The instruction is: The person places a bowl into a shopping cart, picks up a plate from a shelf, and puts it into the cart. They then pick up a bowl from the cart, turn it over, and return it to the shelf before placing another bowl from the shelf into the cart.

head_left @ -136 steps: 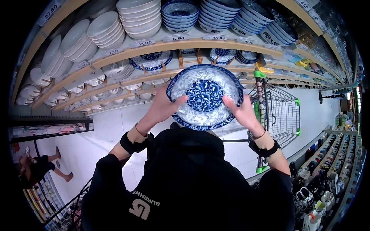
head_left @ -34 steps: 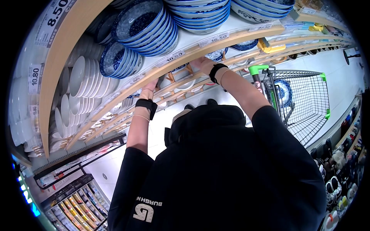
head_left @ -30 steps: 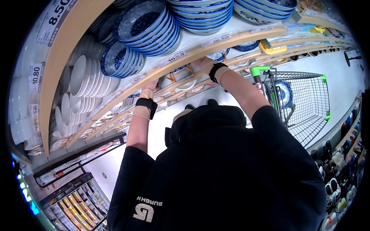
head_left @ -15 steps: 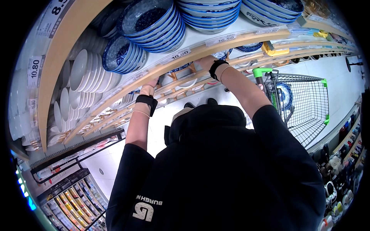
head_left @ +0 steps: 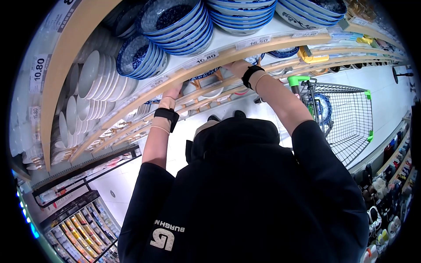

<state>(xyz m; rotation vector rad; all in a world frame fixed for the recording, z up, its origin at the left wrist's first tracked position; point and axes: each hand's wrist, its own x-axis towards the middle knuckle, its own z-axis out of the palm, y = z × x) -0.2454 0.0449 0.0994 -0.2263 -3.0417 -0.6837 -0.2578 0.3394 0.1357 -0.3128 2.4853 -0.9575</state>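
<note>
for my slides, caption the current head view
Left hand and right hand reach beneath a shelf of stacked bowls, cart alongside.

left hand (head_left: 172,93): extended forward | right hand (head_left: 237,68): extended forward | both: partly hidden, apart

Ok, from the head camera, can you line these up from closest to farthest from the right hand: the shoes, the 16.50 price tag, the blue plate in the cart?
1. 16.50 price tag: just above the right hand in the view.
2. Blue plate: off to the right, in the cart.
3. Shoes: farthest, at the lower right.
</note>
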